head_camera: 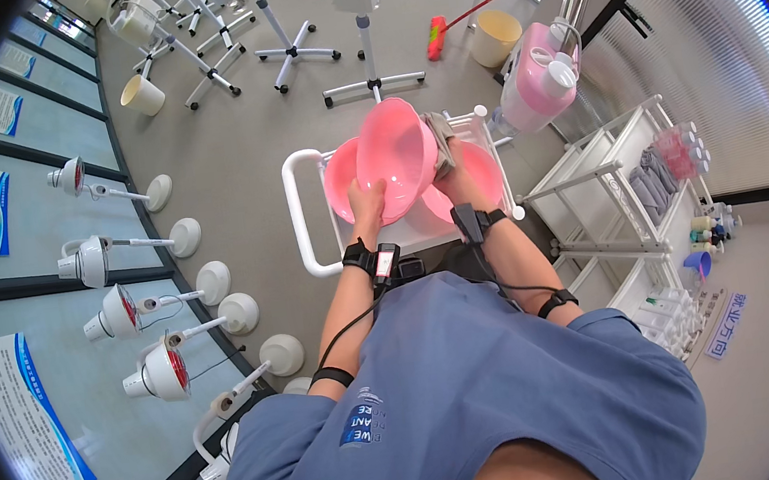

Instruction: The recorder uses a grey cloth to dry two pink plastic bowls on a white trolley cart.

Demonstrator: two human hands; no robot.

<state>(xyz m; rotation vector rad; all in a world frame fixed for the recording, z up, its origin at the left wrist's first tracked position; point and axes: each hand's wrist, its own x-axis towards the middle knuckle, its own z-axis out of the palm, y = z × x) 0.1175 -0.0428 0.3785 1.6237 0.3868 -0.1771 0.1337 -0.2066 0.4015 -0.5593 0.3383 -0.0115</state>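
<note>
A pink plastic basin (393, 161) is tilted on its side above a white trolley (309, 213), its glossy inside towards me. My left hand (369, 202) grips its near rim, thumb on the inner face. A folded grey-brown cloth (443, 144) is in my right hand (453, 169), pressed against the outside of the basin at the right; the right fingers are partly hidden. Two more pink basins are on the trolley, one (342, 177) behind the held basin at the left, the other (480, 172) beneath my right forearm.
A pink and white appliance on a metal pole (537, 80) stands at the right, beside a white shelf cart (616, 178) with grey towels (652, 184) and bottles. Wheeled stands (372, 81), a cream bin (495, 35) and a red-handled mop (436, 38) are beyond. White lamps (113, 321) line the left.
</note>
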